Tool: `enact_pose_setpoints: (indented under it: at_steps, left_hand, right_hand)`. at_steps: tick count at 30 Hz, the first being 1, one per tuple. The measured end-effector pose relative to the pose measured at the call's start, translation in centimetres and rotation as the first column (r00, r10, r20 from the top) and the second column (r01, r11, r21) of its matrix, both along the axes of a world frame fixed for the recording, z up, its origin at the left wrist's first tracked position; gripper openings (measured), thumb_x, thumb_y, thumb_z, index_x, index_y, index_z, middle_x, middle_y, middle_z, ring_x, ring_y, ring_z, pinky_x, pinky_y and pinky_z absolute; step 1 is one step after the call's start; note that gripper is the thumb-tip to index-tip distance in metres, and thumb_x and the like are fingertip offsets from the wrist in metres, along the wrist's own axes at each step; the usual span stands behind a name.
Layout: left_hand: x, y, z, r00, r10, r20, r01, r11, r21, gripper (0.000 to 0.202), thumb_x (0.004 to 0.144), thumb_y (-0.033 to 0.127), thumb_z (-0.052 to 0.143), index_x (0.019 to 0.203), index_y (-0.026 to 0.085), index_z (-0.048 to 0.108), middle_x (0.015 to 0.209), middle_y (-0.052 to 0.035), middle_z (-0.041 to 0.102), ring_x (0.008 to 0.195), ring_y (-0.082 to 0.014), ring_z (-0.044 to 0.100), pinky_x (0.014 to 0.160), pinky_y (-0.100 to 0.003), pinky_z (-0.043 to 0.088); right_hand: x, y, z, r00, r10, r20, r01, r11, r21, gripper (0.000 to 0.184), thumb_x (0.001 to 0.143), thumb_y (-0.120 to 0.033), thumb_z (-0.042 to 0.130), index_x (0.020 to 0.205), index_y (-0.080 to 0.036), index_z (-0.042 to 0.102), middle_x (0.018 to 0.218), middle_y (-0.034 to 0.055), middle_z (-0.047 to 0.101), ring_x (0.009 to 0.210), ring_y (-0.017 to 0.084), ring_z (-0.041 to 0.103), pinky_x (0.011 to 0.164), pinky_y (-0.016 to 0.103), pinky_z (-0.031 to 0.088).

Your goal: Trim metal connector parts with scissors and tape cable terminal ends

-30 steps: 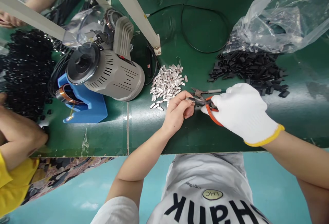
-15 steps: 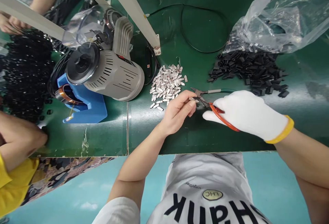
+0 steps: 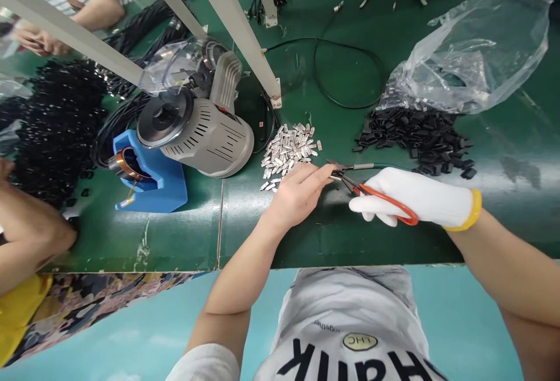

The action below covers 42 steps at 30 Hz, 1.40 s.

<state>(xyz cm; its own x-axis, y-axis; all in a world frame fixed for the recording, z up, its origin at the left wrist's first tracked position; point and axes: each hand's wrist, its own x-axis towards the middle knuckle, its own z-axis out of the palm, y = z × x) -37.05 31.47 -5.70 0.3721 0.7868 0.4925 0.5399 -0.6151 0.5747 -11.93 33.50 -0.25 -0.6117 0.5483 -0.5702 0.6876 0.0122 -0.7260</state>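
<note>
In the head view, my right hand (image 3: 420,194), in a white glove with a yellow cuff, grips red-handled pliers (image 3: 389,199). Their jaws point left and meet the fingertips of my bare left hand (image 3: 297,194). Those fingers are pressed together at the jaws; whatever they pinch is too small and covered to name. Just behind the jaws lies a second tool with green handles (image 3: 380,165), its metal tip partly hidden. A heap of small silvery metal connectors (image 3: 289,149) lies right behind my left hand.
Black plastic pieces (image 3: 420,139) are heaped beneath a clear plastic bag (image 3: 494,54). On the left stand a grey machine (image 3: 210,133) and a blue tape dispenser (image 3: 170,191). Pale posts (image 3: 236,25) rise from the green table (image 3: 262,241). Co-workers sit at the left beside black cables (image 3: 56,130).
My left hand has turned over, its back now facing up and its fingers stretched toward the jaws. The fingers of my right hand have shifted on the red handles. The camera view has tilted slightly upward.
</note>
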Motion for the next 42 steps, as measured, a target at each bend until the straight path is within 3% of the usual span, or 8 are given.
enact_pose_setpoints:
  at_steps: [15, 22, 26, 30, 32, 34, 37, 42]
  left_hand:
    - [0.8, 0.1, -0.7, 0.989, 0.142, 0.039, -0.147, 0.968, 0.203, 0.026, 0.096, 0.021, 0.063, 0.118, 0.025, 0.077, 0.088, -0.0071, 0.077, 0.080, -0.0189, 0.072, 0.076, -0.031, 0.057]
    - [2.3, -1.0, 0.2, 0.936, 0.243, 0.255, -0.189, 0.957, -0.219, 0.021, 0.092, 0.031, 0.069, 0.108, 0.024, 0.080, 0.084, -0.0061, 0.079, 0.075, -0.0187, 0.073, 0.077, -0.031, 0.056]
    - [2.5, -0.7, 0.8, 0.727, 0.362, 0.583, 0.083, 0.797, -0.598, 0.024, 0.091, 0.038, 0.071, 0.099, 0.016, 0.079, 0.067, -0.0037, 0.073, 0.066, -0.0195, 0.073, 0.077, -0.035, 0.059]
    - [1.4, 0.3, 1.1, 0.583, 0.490, 0.648, 0.234, 0.662, -0.712, 0.030, 0.090, 0.041, 0.071, 0.096, 0.011, 0.074, 0.061, -0.0031, 0.068, 0.058, -0.0201, 0.070, 0.068, -0.035, 0.058]
    - [0.8, 0.6, 1.0, 0.649, 0.464, 0.603, 0.192, 0.667, -0.720, 0.034, 0.093, 0.044, 0.067, 0.099, 0.012, 0.073, 0.062, -0.0031, 0.067, 0.057, -0.0187, 0.067, 0.065, -0.034, 0.055]
    - [0.3, 0.8, 0.7, 0.780, 0.411, 0.471, 0.006, 0.748, -0.663, 0.035, 0.097, 0.046, 0.060, 0.100, 0.013, 0.074, 0.069, -0.0044, 0.068, 0.060, -0.0168, 0.065, 0.066, -0.032, 0.052]
    - [-0.3, 1.2, 0.0, 0.923, 0.369, 0.114, -0.318, 0.893, -0.318, 0.033, 0.101, 0.041, 0.054, 0.101, 0.016, 0.075, 0.089, -0.0084, 0.071, 0.081, -0.0187, 0.065, 0.078, -0.033, 0.049]
    - [-1.4, 2.3, -0.4, 0.840, 0.445, -0.311, -0.465, 0.885, 0.010, 0.030, 0.102, 0.034, 0.052, 0.086, 0.018, 0.072, 0.088, -0.0071, 0.070, 0.083, -0.0207, 0.062, 0.076, -0.035, 0.037]
  right_hand:
    - [0.5, -0.1, 1.2, 0.947, -0.095, -0.308, 0.038, 0.982, -0.187, 0.043, 0.090, -0.055, 0.062, 0.072, -0.017, 0.072, 0.048, -0.0025, 0.053, 0.049, 0.013, 0.049, 0.054, 0.027, 0.037]
    - [-0.4, -0.5, 0.5, 0.906, -0.262, -0.332, 0.174, 0.946, -0.272, 0.042, 0.092, -0.050, 0.062, 0.071, -0.015, 0.070, 0.048, -0.0014, 0.054, 0.052, 0.012, 0.051, 0.057, 0.027, 0.037]
    - [-0.4, -0.6, 1.1, 0.872, -0.333, -0.358, 0.229, 0.925, -0.303, 0.046, 0.092, -0.055, 0.059, 0.069, -0.017, 0.067, 0.046, -0.0015, 0.051, 0.051, 0.014, 0.051, 0.059, 0.029, 0.040]
    - [0.2, -0.2, 1.2, 0.908, -0.371, -0.193, 0.402, 0.903, 0.154, 0.050, 0.093, -0.064, 0.053, 0.067, -0.021, 0.062, 0.054, 0.0017, 0.057, 0.055, 0.017, 0.054, 0.058, 0.031, 0.036]
    - [0.6, 0.2, 0.9, 0.914, -0.405, -0.029, 0.367, 0.791, 0.489, 0.053, 0.090, -0.068, 0.053, 0.065, -0.022, 0.058, 0.059, 0.0053, 0.059, 0.060, 0.020, 0.055, 0.058, 0.032, 0.029]
    - [1.2, 0.7, 0.6, 0.886, -0.443, 0.136, 0.223, 0.664, 0.714, 0.055, 0.089, -0.070, 0.050, 0.065, -0.021, 0.057, 0.060, 0.0087, 0.058, 0.064, 0.023, 0.055, 0.060, 0.034, 0.022]
    - [2.5, 1.4, 0.6, 0.778, -0.503, 0.377, -0.071, 0.526, 0.847, 0.057, 0.093, -0.067, 0.041, 0.070, -0.019, 0.062, 0.059, 0.0108, 0.059, 0.063, 0.025, 0.055, 0.062, 0.035, 0.019]
    - [5.1, 2.4, 1.1, 0.690, -0.541, 0.481, -0.162, 0.532, 0.831, 0.058, 0.087, -0.072, 0.046, 0.073, -0.019, 0.065, 0.061, 0.0097, 0.061, 0.063, 0.023, 0.053, 0.064, 0.034, 0.021]
